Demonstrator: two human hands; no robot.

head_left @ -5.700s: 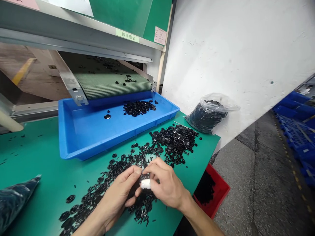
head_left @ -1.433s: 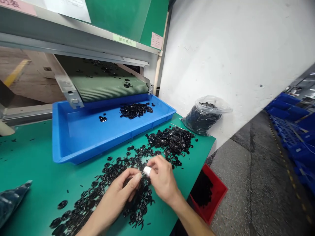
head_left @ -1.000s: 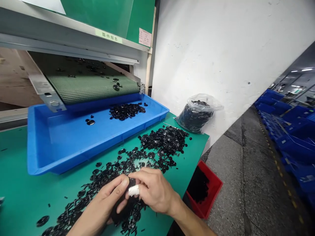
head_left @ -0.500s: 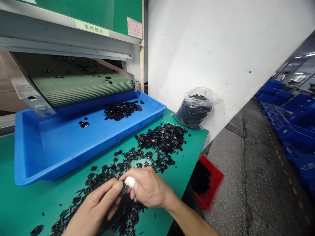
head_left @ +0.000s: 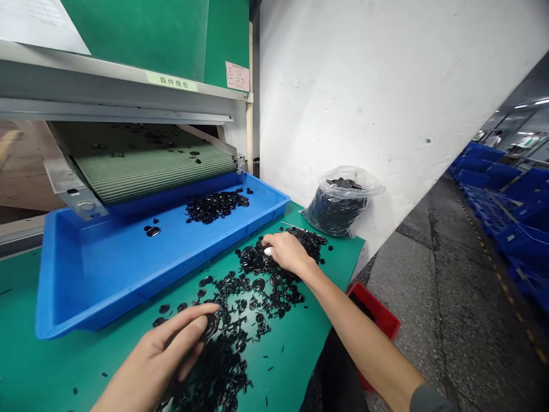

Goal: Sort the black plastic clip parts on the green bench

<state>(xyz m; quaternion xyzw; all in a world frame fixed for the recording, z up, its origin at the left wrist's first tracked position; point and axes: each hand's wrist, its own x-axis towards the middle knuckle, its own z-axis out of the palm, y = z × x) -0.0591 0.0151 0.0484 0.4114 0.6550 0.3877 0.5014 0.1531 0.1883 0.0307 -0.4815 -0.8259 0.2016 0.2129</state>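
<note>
My left hand (head_left: pixel 160 355), low in the view, pinches round black plastic discs (head_left: pixel 211 325) between thumb and fingers; how many is unclear. My right hand (head_left: pixel 286 252) reaches forward to the heap of black round parts (head_left: pixel 253 260) near the tray. Its fingers are curled down and pinched together at the heap's left side; what lies between them is hidden. A white wrap (head_left: pixel 268 251) covers one of its digits. Between my hands, small black parts and sprue bits (head_left: pixel 240 306) lie scattered on the green tabletop (head_left: pixel 283 337).
A blue tray (head_left: pixel 107 286) with black parts (head_left: pixel 217 206) stands under the end of a green conveyor belt (head_left: pixel 141 171). Against the white wall sits an open clear bag (head_left: pixel 337 206) of black discs. A red bin (head_left: pixel 381 312) is below the table's right edge.
My right hand has left my left hand and moved forward to the heap. The left hand still grips the discs. The view has tilted up slightly.
</note>
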